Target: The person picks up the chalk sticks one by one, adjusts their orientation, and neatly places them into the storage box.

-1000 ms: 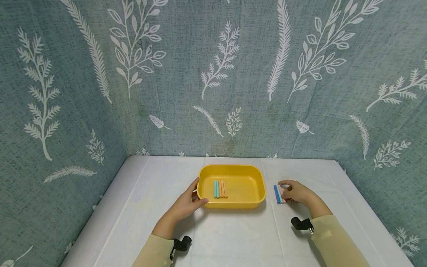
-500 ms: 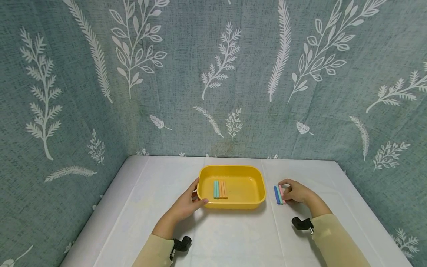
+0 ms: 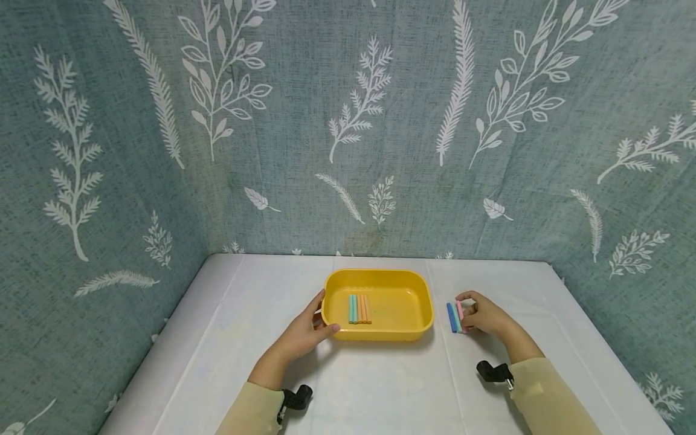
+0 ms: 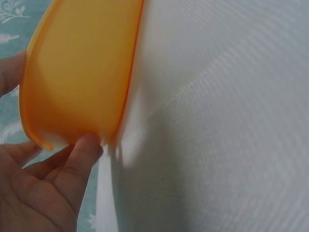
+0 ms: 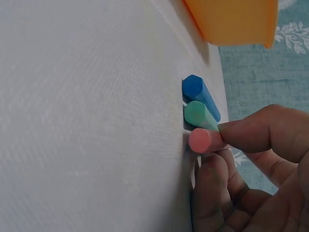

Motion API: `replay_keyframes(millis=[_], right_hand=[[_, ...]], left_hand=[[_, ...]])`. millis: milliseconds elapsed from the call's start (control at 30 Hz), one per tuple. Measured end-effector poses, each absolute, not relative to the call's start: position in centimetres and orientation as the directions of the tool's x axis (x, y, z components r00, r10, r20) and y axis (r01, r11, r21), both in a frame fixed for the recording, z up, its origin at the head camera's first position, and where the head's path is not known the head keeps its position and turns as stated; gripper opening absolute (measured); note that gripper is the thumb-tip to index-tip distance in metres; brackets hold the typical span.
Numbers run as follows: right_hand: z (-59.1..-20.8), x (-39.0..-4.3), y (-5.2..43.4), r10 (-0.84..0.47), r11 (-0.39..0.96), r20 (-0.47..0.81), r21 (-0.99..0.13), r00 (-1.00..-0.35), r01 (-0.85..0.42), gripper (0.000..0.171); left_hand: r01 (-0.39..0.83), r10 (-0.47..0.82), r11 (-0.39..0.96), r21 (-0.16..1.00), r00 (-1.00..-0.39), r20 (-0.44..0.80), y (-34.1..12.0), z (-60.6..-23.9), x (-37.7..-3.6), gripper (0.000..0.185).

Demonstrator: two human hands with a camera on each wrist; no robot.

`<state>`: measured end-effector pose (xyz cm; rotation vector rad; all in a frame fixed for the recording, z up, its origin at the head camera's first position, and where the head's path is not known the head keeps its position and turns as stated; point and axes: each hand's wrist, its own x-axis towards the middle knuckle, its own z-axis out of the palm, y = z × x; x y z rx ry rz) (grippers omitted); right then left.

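A yellow tray (image 3: 418,302) sits mid-table with several chalk sticks (image 3: 359,309), teal and orange, side by side in its left half. My left hand (image 3: 321,318) grips the tray's left end, its thumb (image 4: 79,162) against the near outer wall (image 4: 82,72). To the right of the tray, a blue chalk (image 3: 451,317), a green chalk (image 3: 456,320) and a pink chalk (image 3: 460,311) lie in a row. My right hand (image 3: 466,312) pinches the pink chalk (image 5: 202,140) between thumb and fingers (image 5: 256,133), beside the green chalk (image 5: 197,114) and the blue chalk (image 5: 199,93).
The table is covered in white cloth (image 3: 380,386). Teal fabric with a white leaf print (image 3: 348,121) walls it in at the back, left and right. The tray's right end (image 5: 231,19) stands a short gap from the blue chalk.
My right hand has shifted very slightly to the right with the pink chalk between its fingers. The left hand and the tray have stayed put.
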<state>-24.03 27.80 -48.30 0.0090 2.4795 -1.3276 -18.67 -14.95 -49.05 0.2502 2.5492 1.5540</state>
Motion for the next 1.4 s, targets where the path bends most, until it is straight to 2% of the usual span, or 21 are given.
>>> replay_keyframes(millis=[333, 1133, 1400], right_hand=[[-47.4, -23.4, 27.9, -0.164, 0.469, -0.280, -0.866, -0.946, 0.175, 0.066], [-42.6, -22.8, 25.7, -0.181, 0.381, -0.223, -0.914, -0.958, 0.141, 0.065], [-41.6, -22.7, 24.3, -0.241, 0.309, -0.185, -0.945, -0.953, 0.105, 0.065]], left_hand=[[0.062, 0.207, 0.453, 0.889, -0.978, -0.037, -14.8, -49.1, -18.7, 0.093], [0.056, 0.197, 0.451, 0.891, -0.980, -0.039, -14.9, -49.2, -18.7, 0.094], [0.064, 0.204, 0.439, 0.896, -0.979, -0.030, -14.9, -49.2, -18.8, 0.094]])
